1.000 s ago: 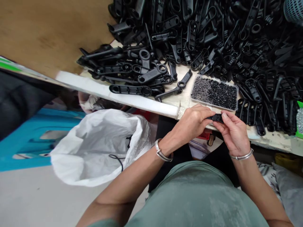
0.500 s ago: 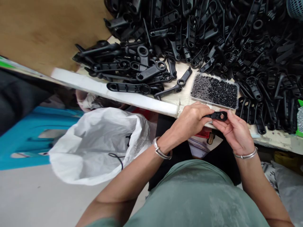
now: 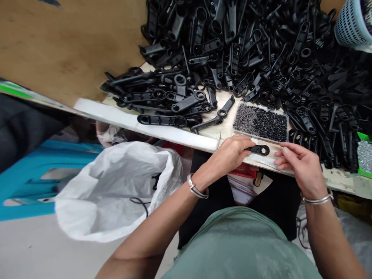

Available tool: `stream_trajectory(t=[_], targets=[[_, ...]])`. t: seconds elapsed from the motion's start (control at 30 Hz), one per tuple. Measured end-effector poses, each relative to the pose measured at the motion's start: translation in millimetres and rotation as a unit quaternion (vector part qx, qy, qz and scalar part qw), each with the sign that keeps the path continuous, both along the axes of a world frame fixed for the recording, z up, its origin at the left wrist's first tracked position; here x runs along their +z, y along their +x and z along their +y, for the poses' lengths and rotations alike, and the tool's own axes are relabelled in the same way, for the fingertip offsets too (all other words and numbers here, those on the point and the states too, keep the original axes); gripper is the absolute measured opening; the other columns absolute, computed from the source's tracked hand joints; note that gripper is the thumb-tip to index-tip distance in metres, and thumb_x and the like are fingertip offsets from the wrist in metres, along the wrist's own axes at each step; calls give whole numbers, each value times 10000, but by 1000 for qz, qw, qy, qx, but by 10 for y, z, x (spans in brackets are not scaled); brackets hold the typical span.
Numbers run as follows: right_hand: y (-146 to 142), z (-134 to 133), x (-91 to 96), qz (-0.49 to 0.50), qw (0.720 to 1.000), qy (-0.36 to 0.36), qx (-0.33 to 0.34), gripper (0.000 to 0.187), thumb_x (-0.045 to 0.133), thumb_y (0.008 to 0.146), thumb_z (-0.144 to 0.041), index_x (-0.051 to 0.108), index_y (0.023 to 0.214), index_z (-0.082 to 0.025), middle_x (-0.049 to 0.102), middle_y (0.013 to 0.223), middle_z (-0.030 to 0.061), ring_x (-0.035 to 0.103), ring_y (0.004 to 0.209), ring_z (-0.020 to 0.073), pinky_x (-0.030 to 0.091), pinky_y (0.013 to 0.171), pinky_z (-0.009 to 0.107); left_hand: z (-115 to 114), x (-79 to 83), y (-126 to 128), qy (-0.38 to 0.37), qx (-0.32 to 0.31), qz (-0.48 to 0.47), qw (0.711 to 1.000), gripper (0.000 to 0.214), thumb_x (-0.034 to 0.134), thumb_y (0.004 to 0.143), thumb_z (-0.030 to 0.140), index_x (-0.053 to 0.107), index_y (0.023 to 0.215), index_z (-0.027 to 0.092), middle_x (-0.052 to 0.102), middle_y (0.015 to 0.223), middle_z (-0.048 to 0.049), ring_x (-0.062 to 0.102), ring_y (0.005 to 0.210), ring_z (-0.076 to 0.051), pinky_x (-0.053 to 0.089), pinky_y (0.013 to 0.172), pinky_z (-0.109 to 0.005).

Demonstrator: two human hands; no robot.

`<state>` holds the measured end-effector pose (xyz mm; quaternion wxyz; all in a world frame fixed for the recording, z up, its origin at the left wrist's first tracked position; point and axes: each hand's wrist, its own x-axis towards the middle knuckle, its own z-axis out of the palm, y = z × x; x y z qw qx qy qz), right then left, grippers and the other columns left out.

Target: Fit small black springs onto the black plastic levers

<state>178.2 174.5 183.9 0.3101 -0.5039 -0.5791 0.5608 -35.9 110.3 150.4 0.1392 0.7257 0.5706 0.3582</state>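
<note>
My left hand (image 3: 232, 152) pinches a black plastic lever with a ring at one end (image 3: 263, 150) just over the table's front edge. The ring end points right and is free; the other end is covered by my fingers. To its right, my right hand (image 3: 303, 164) is apart from the lever, its fingers bent but spread, with nothing visible between them. Just behind both hands lies a clear plastic box (image 3: 260, 138), holding small grey pieces on its left side and small black pieces on its right.
Large piles of black levers (image 3: 200, 35) cover the table's back and right. Loose ones lie near a white strip (image 3: 145, 124) along the edge. A white sack (image 3: 78, 209) stands open below left, by a blue stool (image 3: 26, 174). A green tray (image 3: 364, 155) and blue basket (image 3: 348, 25) are at right.
My right hand has let go of the lever's ring end and moved right. My left hand still grips the lever. The view has shifted slightly.
</note>
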Motion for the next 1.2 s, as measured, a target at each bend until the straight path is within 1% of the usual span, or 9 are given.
stream_trajectory(t=[0.1,0.17,0.23,0.33,0.5,0.63,0.87,1.07,1.2], targets=[[-34,235,39,-180,964,192,44,245,679,839,-379,734,967,-178,711,771,44,646,601,168,559,607,317,-3,-5,8,20,-7,7,1000,210,626,880,125,702,1076,127,704,1168,-123,661,1095,-223,547,965,-383],[-118,391,68,-305,893,320,88,192,614,882,-294,748,979,-196,719,861,57,665,727,202,540,755,367,-11,31,-22,32,-3,13,999,202,607,900,143,703,1077,119,703,1170,-124,660,1092,-225,545,964,-384],[-229,518,95,-393,821,392,130,205,591,896,-243,748,1022,-207,710,977,77,663,861,244,511,814,386,-7,91,-87,41,13,23,999,178,599,904,143,715,1037,118,730,1085,-108,672,1022,-221,554,921,-369],[-386,632,116,-480,759,406,168,223,589,905,-238,737,1071,-231,687,1039,87,654,892,268,495,730,365,45,186,-224,48,72,59,995,146,598,898,150,733,953,137,745,933,-83,658,884,-209,547,827,-351],[-502,665,100,-534,718,401,197,171,585,915,-265,746,970,-250,688,968,67,648,834,245,458,651,324,263,271,-401,28,120,132,984,179,564,887,155,738,846,149,704,803,-76,588,813,-209,484,722,-329],[-480,671,90,-527,717,411,195,174,573,920,-261,745,947,-250,694,964,63,649,827,240,456,645,319,465,324,-407,0,111,184,977,194,545,861,109,710,766,146,675,771,-82,562,809,-219,442,696,-328],[-348,720,85,-410,794,414,174,214,543,900,-194,744,972,-200,723,982,77,664,885,258,487,802,366,746,365,-216,-36,68,258,963,222,512,820,11,680,779,150,679,841,-84,591,937,-256,424,807,-367],[-273,655,97,-343,821,425,168,220,527,886,-195,740,941,-196,731,944,68,671,861,235,500,831,356,891,275,-196,-48,40,259,964,233,508,807,4,634,685,158,632,712,-60,597,863,-244,388,825,-380],[-241,624,90,-295,858,395,146,186,565,873,-223,746,912,-206,731,871,44,669,759,201,512,788,331,867,257,-215,-62,31,241,968,217,515,779,-21,611,688,152,655,769,-61,588,920,-250,367,828,-374]])
